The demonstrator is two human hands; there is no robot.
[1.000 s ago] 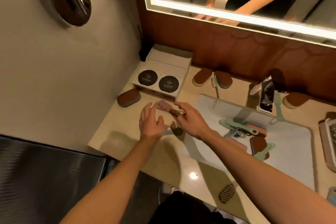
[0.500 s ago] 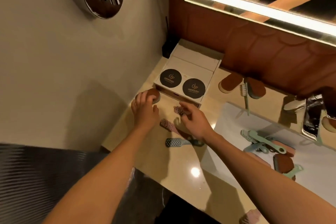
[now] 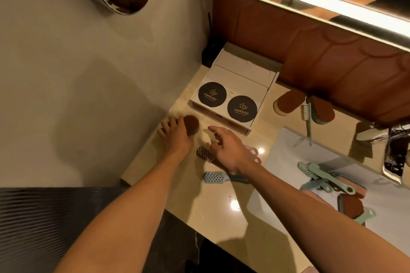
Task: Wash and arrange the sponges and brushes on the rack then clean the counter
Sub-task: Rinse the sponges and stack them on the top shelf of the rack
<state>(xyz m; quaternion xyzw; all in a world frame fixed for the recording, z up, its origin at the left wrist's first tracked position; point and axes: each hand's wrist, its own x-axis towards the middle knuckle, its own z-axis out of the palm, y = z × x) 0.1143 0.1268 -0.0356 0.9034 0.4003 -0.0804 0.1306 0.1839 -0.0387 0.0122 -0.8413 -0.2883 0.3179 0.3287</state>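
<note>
Stone surface [image 3: 221, 217], pale and glossy, is taken up on its right side by a white basin [image 3: 286, 173], in which a tangle of teal brushes [image 3: 321, 175] and a brown-topped sponge [image 3: 352, 206] are lying loose (no rack can be made out in this view). At the back left a white box [image 3: 239, 82] is set against the wall, and two black discs [image 3: 212, 94] are carried on its lid; what is kept inside cannot be told. Just in front of the box the oval sponge [image 3: 193, 125] is held down at its left end by the left hand [image 3: 175, 134], whose fingers [image 3: 164, 126] are curled over it in what is judged to be a grip. The right hand [image 3: 230, 150] is held above the surface with its fingers spread and released, nothing grasped. Directly beneath and just left of that hand the pink brush [image 3: 205, 154] is lying flat, bristle head toward the left hand, its long axis running from upper left to lower right with the handle hidden under the palm. Nearer the front edge the blue brush [image 3: 214, 178] is laid roughly crosswise, head to the left, handle passing under the right forearm. Both brushes are judged easier reached by the right hand, by a drop onto the handles.
</note>
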